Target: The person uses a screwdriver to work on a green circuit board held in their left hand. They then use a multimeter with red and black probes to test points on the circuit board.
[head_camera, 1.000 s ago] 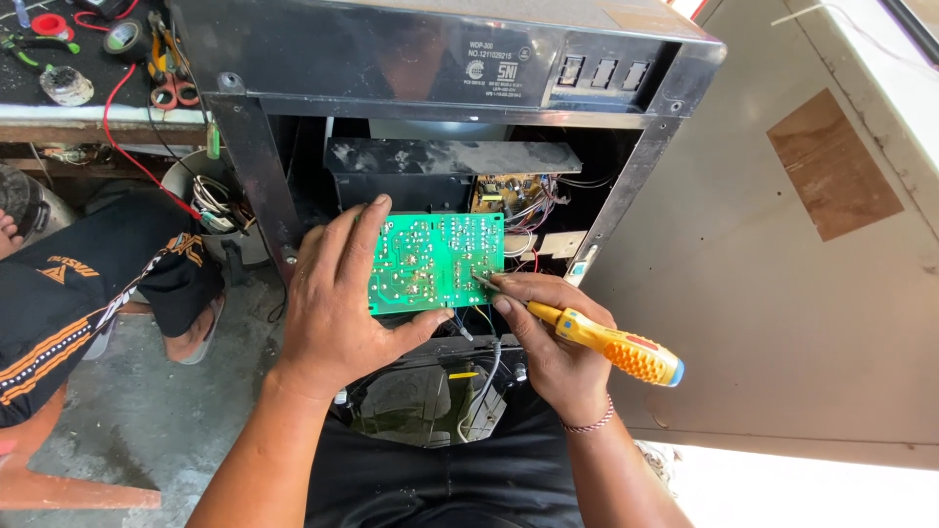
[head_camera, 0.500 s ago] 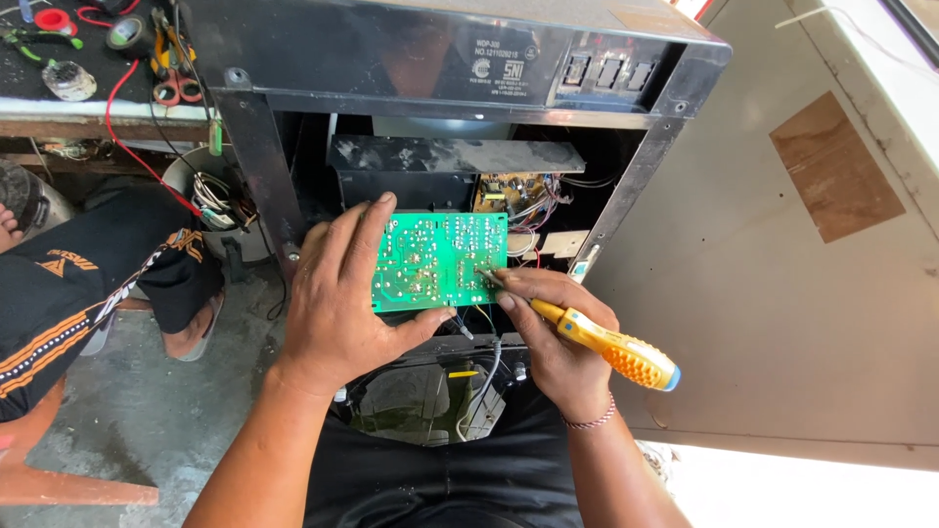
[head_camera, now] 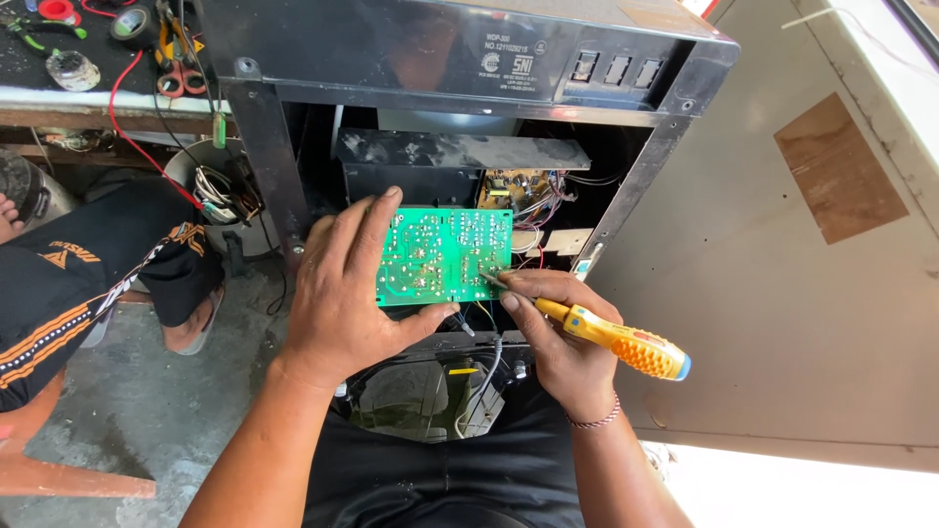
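My left hand (head_camera: 344, 298) grips a green circuit board (head_camera: 445, 254) by its left and lower edges, solder side facing me, in front of an opened black appliance cabinet (head_camera: 469, 68). My right hand (head_camera: 559, 332) holds a yellow and orange screwdriver (head_camera: 626, 342); its metal tip touches the board near the lower right corner. Wires run from behind the board into the cabinet. A second small brown circuit board (head_camera: 514, 186) sits inside the cabinet behind.
Another person's leg in black shorts (head_camera: 88, 284) and sandal rests at the left. A workbench (head_camera: 98, 98) at top left carries pliers, tape rolls and red wire. A grey detached panel (head_camera: 782, 293) leans at the right. Concrete floor lies below.
The board and both hands have shifted very slightly; the screwdriver tip stays on the board's lower right area. Nothing was let go.
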